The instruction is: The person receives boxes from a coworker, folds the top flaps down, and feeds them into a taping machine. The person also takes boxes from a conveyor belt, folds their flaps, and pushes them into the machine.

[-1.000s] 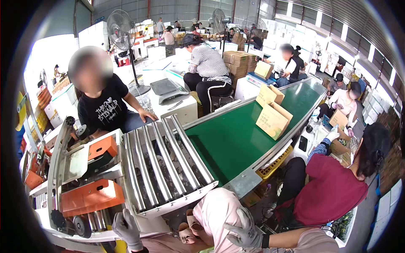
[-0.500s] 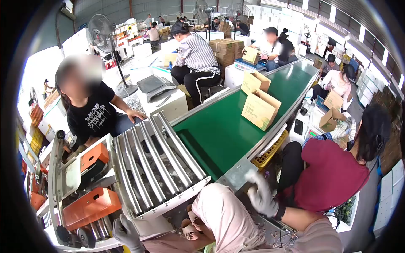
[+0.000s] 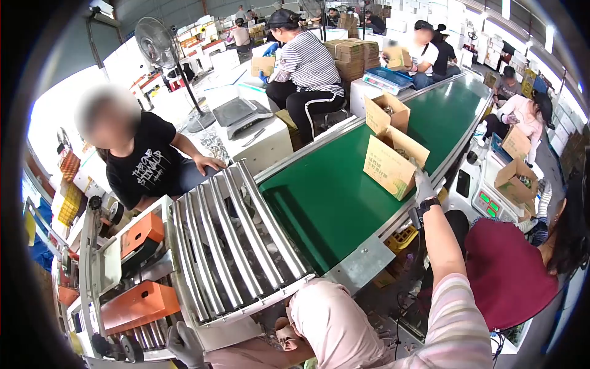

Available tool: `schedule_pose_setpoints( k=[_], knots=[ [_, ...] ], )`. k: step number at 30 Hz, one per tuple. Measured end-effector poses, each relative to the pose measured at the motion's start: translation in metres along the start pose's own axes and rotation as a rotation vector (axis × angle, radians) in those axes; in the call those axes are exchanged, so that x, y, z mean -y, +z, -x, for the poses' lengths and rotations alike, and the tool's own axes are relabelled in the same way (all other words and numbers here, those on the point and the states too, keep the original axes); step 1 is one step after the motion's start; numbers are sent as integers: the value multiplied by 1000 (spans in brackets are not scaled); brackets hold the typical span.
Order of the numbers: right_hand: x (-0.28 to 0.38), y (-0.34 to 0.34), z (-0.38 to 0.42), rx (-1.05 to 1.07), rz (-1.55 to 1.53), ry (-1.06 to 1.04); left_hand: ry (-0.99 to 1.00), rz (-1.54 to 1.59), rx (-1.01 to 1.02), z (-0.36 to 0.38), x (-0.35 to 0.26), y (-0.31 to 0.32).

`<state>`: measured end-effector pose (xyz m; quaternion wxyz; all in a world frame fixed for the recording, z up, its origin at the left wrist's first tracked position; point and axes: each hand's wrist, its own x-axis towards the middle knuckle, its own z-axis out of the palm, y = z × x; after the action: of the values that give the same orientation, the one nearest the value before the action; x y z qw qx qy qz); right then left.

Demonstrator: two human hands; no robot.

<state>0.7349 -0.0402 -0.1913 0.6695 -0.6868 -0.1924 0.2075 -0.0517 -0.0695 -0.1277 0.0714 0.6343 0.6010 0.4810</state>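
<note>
My right hand (image 3: 423, 186), in a grey glove, reaches across to the near open cardboard box (image 3: 388, 167) on the green conveyor belt (image 3: 326, 209). Its fingers are on the box's right side and upper edge, partly hidden by the carton. Just behind stands a second open cardboard box (image 3: 373, 115), with small contents that I cannot make out. My left hand (image 3: 184, 344), also gloved, is low at the bottom left beside the roller frame. Its fingers are curled, and whatever they may hold is hidden.
Metal rollers (image 3: 236, 237) adjoin the belt's near end, beside an orange-covered machine (image 3: 141, 304). A person in black (image 3: 144, 166) sits across from me. At my right, a person in dark red (image 3: 507, 273) sits near a scale (image 3: 488, 203) and another open carton (image 3: 515, 184).
My right hand has stretched forward from the belt's near corner to the near cardboard box. My left hand stays low by the frame. The view has shifted slightly.
</note>
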Motion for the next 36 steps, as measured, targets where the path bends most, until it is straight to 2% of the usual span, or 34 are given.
schedule_pose_setpoints(
  k=[1, 2, 5, 7, 8, 10, 11, 12, 14, 15, 16, 17, 18, 22, 23, 24, 25, 26, 28, 29, 30, 32, 33, 34, 35, 36],
  knots=[
    [16, 12, 23, -50, -19, -2, 14, 34, -1, 0, 0, 0],
    [15, 16, 30, 41, -156, -32, 51, 57, 18, -2, -1, -2],
    [-2, 27, 34, 51, -118, -26, -124, 218, 39, 0, -10, -2],
    [29, 40, 60, -78, -177, 300, -228, 424, 51, 0, -23, -2],
    [29, 44, 62, -92, -228, 343, -245, 471, 66, 0, -39, -1],
    [38, 47, 75, 60, -282, 282, -133, 463, 97, -1, -60, -2],
    [28, 46, 61, 159, -358, 283, -126, 478, 124, -2, -74, -4],
    [49, 54, 80, 224, -505, 313, -100, 504, 165, -5, -80, -8],
    [79, 69, 99, 538, -550, 227, -127, 563, 191, -16, -105, -7],
    [99, 84, 121, 623, -542, 193, -170, 691, 204, -24, -121, -5],
    [122, 101, 148, 702, -540, 153, -174, 636, 209, -33, -130, -3],
    [144, 118, 170, 858, -505, 252, -187, 709, 226, -43, -134, 1],
    [182, 143, 219, 998, -443, 211, -203, 817, 271, -54, -146, 4],
    [187, 218, 293, 1218, -42, 232, -206, 1127, 394, -85, -140, 30],
    [187, 228, 305, 1183, 39, 185, -236, 1134, 446, -88, -136, 33],
    [195, 235, 321, 1225, -35, 165, -264, 1141, 500, -92, -132, 32],
    [204, 239, 318, 1243, 280, 7, -259, 1015, 624, -95, -127, 26],
    [210, 243, 311, 1234, 591, -157, -230, 933, 622, -98, -122, 22],
    [204, 244, 305, 1244, 190, -537, -4, 841, 548, -97, -119, 19],
    [216, 244, 313, 1064, 176, -967, -5, 844, 544, -96, -118, 20],
    [232, 239, 322, 1066, 179, -971, 51, 803, 472, -94, -117, 24],
    [256, 226, 338, 1120, 673, -996, 107, 762, 397, -95, -116, 22],
    [258, 222, 338, 1116, 821, -921, 57, 711, 549, -99, -115, 15],
    [257, 221, 333, 1121, 821, -927, 4, 657, 698, -103, -115, 6],
    [255, 221, 325, 1080, 847, -1386, 136, 463, 685, -109, -120, -4],
    [253, 220, 319, 995, 841, -1847, 378, 243, 651, -117, -115, -9]
  ],
)
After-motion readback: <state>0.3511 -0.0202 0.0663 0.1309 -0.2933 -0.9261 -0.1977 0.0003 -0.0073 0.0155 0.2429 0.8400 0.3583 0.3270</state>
